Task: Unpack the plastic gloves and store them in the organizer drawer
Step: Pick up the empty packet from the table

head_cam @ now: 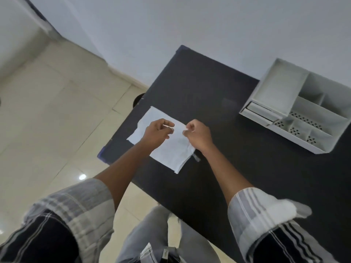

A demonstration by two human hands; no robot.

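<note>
Both hands are working over the glove pack (167, 147), which is lying flat on the black table (237, 158). The left hand (156, 132) and right hand (198, 134) are pinching its top edge — fingers curled tight. The organizer (296, 109) is standing well apart, its drawer (256, 112) barely out.

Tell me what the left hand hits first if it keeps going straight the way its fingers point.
The left hand points toward the right hand, both pinching the glove packet on the black table. It would likely meet the right hand's fingertips first, though depth is hard to judge.
</note>
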